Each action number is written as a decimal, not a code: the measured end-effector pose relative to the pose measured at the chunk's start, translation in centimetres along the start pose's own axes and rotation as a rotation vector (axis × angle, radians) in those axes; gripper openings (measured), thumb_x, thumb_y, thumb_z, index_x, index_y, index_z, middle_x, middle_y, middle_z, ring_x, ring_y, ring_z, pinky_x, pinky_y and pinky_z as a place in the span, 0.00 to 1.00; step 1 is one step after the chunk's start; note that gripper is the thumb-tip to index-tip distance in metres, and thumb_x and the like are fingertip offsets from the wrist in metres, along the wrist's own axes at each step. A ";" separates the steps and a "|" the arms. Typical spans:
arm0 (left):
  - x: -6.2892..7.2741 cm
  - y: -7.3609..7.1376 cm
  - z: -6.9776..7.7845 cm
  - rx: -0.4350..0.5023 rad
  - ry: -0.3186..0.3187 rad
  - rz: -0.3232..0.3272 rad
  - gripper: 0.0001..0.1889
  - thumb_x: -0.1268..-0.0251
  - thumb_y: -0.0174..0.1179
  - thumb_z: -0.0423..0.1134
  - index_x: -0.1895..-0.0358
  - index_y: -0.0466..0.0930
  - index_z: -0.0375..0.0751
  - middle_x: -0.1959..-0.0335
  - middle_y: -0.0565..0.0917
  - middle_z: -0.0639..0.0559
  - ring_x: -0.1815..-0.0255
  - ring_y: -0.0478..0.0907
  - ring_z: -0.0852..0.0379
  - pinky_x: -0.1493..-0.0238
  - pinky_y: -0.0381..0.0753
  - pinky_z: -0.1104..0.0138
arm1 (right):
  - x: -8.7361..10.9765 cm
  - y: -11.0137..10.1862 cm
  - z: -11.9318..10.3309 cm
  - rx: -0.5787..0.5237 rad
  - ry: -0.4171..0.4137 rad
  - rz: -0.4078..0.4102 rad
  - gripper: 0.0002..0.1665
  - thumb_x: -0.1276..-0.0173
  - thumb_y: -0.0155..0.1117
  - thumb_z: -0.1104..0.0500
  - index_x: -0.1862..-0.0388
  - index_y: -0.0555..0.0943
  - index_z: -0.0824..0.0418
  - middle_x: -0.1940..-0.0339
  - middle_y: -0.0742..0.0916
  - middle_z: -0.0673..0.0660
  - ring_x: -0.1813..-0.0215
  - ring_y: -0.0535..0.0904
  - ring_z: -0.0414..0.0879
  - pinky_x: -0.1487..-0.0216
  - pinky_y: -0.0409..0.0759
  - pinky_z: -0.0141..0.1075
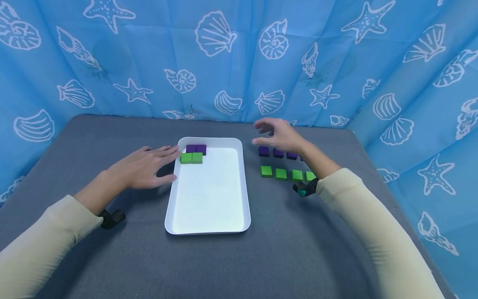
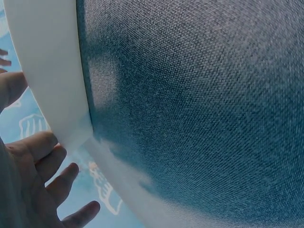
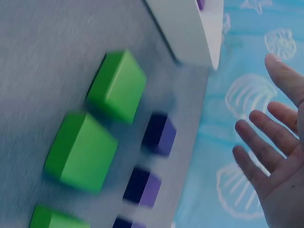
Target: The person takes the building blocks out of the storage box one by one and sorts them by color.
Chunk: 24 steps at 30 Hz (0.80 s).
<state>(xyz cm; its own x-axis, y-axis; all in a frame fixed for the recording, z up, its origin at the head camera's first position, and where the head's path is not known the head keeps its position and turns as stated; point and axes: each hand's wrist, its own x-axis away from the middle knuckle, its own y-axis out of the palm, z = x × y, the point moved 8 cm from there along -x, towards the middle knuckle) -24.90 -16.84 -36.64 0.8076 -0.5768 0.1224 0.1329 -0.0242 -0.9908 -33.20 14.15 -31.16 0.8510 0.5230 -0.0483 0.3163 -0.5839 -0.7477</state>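
Note:
A white tray (image 1: pixel 209 195) lies on the grey table. In its far left corner two purple blocks (image 1: pixel 196 149) sit side by side, with two green blocks (image 1: pixel 191 158) in front of them. My left hand (image 1: pixel 147 168) is at the tray's left wall, fingers spread, the fingertips and thumb at its rim. Above the table right of the tray hovers my right hand (image 1: pixel 280 135), holding nothing, its fingers loosely bent. Below it stands a row of purple blocks (image 1: pixel 264 151), partly hidden by my forearm. Nearer me runs a row of green blocks (image 3: pixel 118 88).
A blue curtain (image 1: pixel 239 62) with white shell and starfish prints hangs behind the table and along its sides. The grey table top (image 1: pixel 209 265) stretches in front of the tray. A dark band with a small device (image 1: pixel 306 187) is on my right wrist.

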 end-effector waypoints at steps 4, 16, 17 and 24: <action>0.0 -0.1 0.0 -0.003 -0.007 0.003 0.41 0.29 0.50 0.63 0.22 0.56 0.40 0.22 0.59 0.40 0.25 0.59 0.36 0.35 0.61 0.33 | -1.2 1.8 -1.6 -0.015 -0.034 -0.042 0.34 0.36 0.73 0.56 0.34 0.74 0.67 0.38 0.81 0.63 0.37 0.78 0.56 0.36 0.75 0.48; 0.0 -0.1 0.2 -0.006 -0.004 0.013 0.41 0.29 0.51 0.62 0.22 0.56 0.40 0.23 0.59 0.40 0.25 0.60 0.36 0.35 0.62 0.34 | -4.1 7.0 -6.1 0.060 -0.080 -0.174 0.31 0.36 0.73 0.60 0.36 0.75 0.68 0.37 0.81 0.64 0.39 0.81 0.54 0.37 0.76 0.42; 0.0 -0.1 0.2 -0.006 -0.005 0.012 0.41 0.29 0.51 0.62 0.22 0.56 0.40 0.23 0.59 0.40 0.25 0.60 0.36 0.35 0.62 0.34 | -4.3 7.4 -6.3 0.061 -0.083 -0.186 0.31 0.36 0.73 0.60 0.36 0.75 0.69 0.37 0.81 0.64 0.39 0.80 0.54 0.36 0.76 0.42; 0.0 0.0 0.1 -0.008 -0.016 0.002 0.41 0.29 0.51 0.63 0.22 0.56 0.40 0.22 0.59 0.40 0.25 0.60 0.36 0.35 0.62 0.34 | -5.4 10.1 -7.7 0.078 -0.093 -0.261 0.30 0.36 0.72 0.63 0.36 0.75 0.69 0.39 0.83 0.64 0.39 0.80 0.53 0.38 0.77 0.41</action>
<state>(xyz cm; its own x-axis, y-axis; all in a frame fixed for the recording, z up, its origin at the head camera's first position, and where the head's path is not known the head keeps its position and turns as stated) -24.84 -16.77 -36.60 0.8168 -0.5640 0.1211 0.1268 -0.0291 -0.9915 -31.41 0.63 -33.37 0.7020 0.7059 0.0944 0.4833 -0.3748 -0.7911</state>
